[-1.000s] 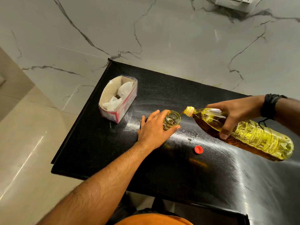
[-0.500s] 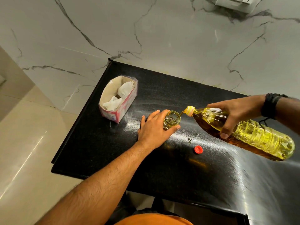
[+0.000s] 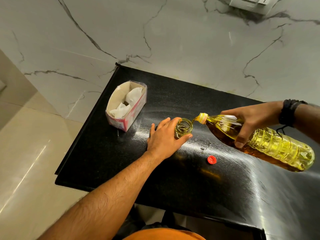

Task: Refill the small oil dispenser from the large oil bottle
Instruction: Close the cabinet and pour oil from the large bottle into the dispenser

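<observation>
While the counter carries little, a carton wrapped in clear film stands at its back left, holding white crumpled paper, well apart from the jar. A red cap lies flat on the counter in front of the bottle, near some small drops; nothing lies between jar and bottle. The counter is black, glossy, finely speckled; the wall behind is pale veined marble. The left hand wraps thumb and fingers round the small round glass jar, upright on the counter. The right hand grips the ribbed clear plastic bottle near its shoulder, tilted almost level, its yellow neck at the jar's rim, a thin stream of yellow oil running into the mouth.
</observation>
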